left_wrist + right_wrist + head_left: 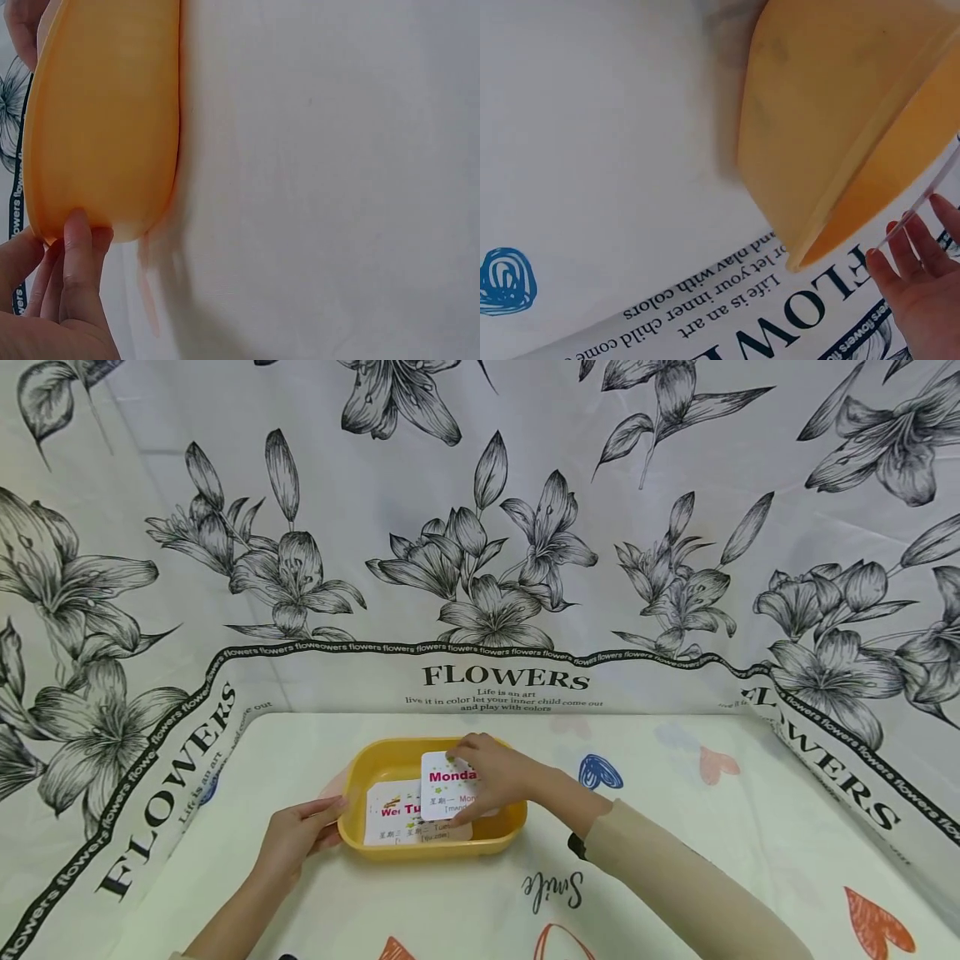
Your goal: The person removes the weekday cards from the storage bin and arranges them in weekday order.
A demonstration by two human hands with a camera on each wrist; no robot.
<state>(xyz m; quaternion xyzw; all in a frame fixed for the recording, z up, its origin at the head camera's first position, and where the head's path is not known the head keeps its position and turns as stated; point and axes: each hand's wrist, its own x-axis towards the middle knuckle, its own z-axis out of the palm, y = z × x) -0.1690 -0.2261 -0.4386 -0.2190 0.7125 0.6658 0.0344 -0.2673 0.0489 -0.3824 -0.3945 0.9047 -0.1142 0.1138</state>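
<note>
A yellow plastic basket [420, 852] stands on the table in the head view. At its left end my left hand [288, 839] pinches the rim, thumb above and fingers against the outer wall [112, 127], as the left wrist view shows. My right hand [497, 774] grips a white "Monday" flash card [442, 787] by its edges, over the basket's right half. Edge-on, this card is a thin strip beside the fingers in the right wrist view. Inside lie a "Tuesday" card [447, 833] and a card starting "We" [380, 820], overlapping, partly hidden.
A white tablecloth [675, 860] with printed hearts and the word "Smile" [553, 890] lies under the basket. Behind and at both sides hangs a white curtain [510, 681] with black flower prints. A dark band shows at the right sleeve's cuff [600, 835].
</note>
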